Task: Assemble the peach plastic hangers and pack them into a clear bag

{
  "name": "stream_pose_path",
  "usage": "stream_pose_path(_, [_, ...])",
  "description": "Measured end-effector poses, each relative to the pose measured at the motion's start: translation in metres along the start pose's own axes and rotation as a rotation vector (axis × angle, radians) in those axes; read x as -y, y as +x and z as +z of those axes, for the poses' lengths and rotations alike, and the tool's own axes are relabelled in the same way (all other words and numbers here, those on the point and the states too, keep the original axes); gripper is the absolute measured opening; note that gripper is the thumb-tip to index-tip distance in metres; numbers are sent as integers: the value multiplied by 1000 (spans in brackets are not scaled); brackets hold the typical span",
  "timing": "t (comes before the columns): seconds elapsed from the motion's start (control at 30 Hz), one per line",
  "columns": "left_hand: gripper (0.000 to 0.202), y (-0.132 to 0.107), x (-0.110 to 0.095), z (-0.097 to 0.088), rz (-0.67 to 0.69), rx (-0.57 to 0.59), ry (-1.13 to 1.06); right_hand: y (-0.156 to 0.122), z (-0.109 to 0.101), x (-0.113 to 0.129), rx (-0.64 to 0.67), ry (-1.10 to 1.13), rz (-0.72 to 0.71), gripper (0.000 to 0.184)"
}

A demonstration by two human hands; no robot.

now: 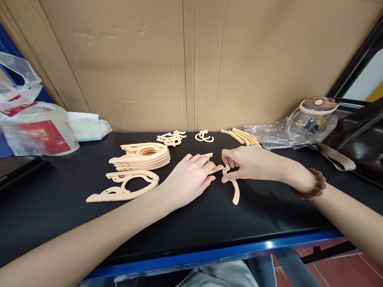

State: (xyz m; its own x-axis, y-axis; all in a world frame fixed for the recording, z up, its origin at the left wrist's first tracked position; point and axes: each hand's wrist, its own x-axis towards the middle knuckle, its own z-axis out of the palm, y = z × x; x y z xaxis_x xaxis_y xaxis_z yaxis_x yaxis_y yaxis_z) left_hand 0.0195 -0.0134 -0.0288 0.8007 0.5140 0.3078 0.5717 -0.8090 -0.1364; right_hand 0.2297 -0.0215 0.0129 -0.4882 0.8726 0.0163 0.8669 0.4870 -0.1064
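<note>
My left hand (194, 175) lies palm down over the black tabletop, fingers curled on a beige plastic hanger arm (216, 169). Most of that piece is hidden under the fingers. Just right of it, my right hand (243, 163) pinches a curved beige hanger piece (235, 193) whose lower end hangs toward me. The two pieces meet or nearly meet between my hands; whether they are joined I cannot tell. Left of my left hand lies a folded hanger (142, 190), with a stack of folded hangers (150, 160) behind it.
Small beige parts (174, 138), hanger hooks (204, 136) and slim arms (242, 137) lie along the back, before a cardboard wall (127, 66). A bagged tub (48, 128), tissue pack (91, 127) and phone (13, 170) stand left. Clear plastic wrap (270, 133), jug (314, 119) and black bag (369, 140) are right.
</note>
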Motion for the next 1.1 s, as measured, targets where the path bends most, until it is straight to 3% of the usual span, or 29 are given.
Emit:
stream_pose_path(0.13, [26, -1, 0, -3, -18, 9, -25, 1, 3, -8, 50, 71, -61, 10])
stream_pose_path(0.43, [19, -1, -5, -4, -87, -12, -244, 3, 0, -14, 76, 102, -134, 17])
stream_pose_path(0.5, [14, -1, -4, -5, -114, -2, -316, 2, 0, -13, 52, 74, -119, 9])
stream_pose_path(0.63, [10, -2, -2, -8, -122, 24, -370, 4, 3, -12, -47, -28, -80, 27])
stream_pose_path(0.73, [12, -2, -1, -9, -136, 15, -390, 7, 7, -13, -66, -21, -106, 20])
stream_pose_path(1.1, [14, -2, 0, -7, -182, -4, -479, 5, -7, -3, 37, 474, -130, 15])
